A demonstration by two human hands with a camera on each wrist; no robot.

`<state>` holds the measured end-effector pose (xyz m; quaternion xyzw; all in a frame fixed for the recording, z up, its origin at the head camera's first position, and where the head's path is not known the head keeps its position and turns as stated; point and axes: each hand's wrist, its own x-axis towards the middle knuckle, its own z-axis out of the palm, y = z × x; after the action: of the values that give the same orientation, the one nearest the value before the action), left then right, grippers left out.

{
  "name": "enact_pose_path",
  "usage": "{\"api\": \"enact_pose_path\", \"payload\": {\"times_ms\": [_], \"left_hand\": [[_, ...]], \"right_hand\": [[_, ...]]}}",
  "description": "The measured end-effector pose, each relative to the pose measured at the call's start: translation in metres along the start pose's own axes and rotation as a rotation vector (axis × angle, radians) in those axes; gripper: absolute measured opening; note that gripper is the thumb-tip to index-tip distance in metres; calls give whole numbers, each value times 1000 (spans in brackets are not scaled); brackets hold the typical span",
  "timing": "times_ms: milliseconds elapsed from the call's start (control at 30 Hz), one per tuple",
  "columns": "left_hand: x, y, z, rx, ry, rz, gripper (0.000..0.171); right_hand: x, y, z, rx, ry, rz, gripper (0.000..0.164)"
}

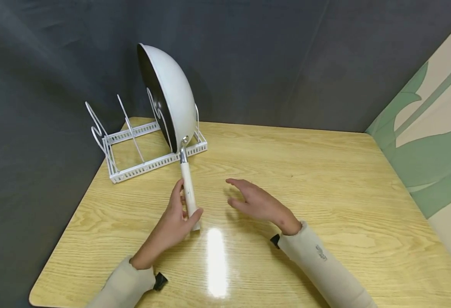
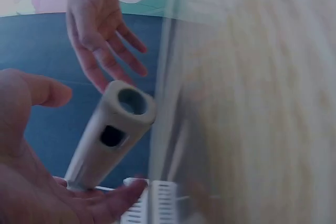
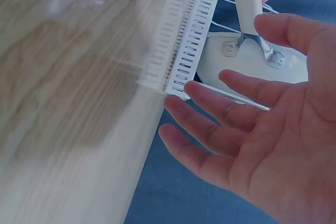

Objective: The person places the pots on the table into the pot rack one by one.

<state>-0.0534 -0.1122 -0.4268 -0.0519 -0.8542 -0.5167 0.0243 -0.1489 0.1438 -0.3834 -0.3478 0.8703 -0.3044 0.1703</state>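
A white wok [image 1: 177,90] with a dark inside stands on edge in a white wire rack [image 1: 152,164]. Its pale handle [image 1: 189,188] points toward me, over the tabletop. Around the handle's end is my left hand [image 1: 175,224], thumb and fingers spread. In the left wrist view a gap shows between the thumb [image 2: 52,92] and the handle [image 2: 97,142], while the fingers lie right at its far side. My right hand [image 1: 257,203] hovers to the right of the handle, palm turned toward it, fingers extended, holding nothing.
The rack has upright wire dividers [image 1: 131,126] left of the wok. Everything stands on a wood-grain table [image 1: 306,171]. A dark curtain [image 1: 287,64] hangs behind and at the left, and a floral-patterned panel [image 1: 433,111] borders the right side.
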Motion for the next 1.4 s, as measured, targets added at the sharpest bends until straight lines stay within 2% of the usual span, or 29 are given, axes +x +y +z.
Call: {"api": "enact_pose_path", "payload": {"times_ms": [200,400,667,867,1000,1200,1400], "left_hand": [[-3,3,-5,245,63,135,96],[-1,16,-8,389,84,242,89],[14,35,-9,548,16,400,75],[24,37,-11,627,-68,511,72],[28,37,-9,670,-132,555,72],[44,38,-8,720,-199,571,73],[56,41,-9,747,-230,527,74]], "right_hand": [[-8,1,-3,-29,28,-1,64],[-18,3,-8,-57,66,24,62],[-34,10,-16,-115,142,16,61],[-45,20,-12,-154,204,0,59],[-55,27,-7,-211,247,10,62],[-66,33,-10,-293,288,98,74],[-75,36,-19,-386,239,162,100]]}}
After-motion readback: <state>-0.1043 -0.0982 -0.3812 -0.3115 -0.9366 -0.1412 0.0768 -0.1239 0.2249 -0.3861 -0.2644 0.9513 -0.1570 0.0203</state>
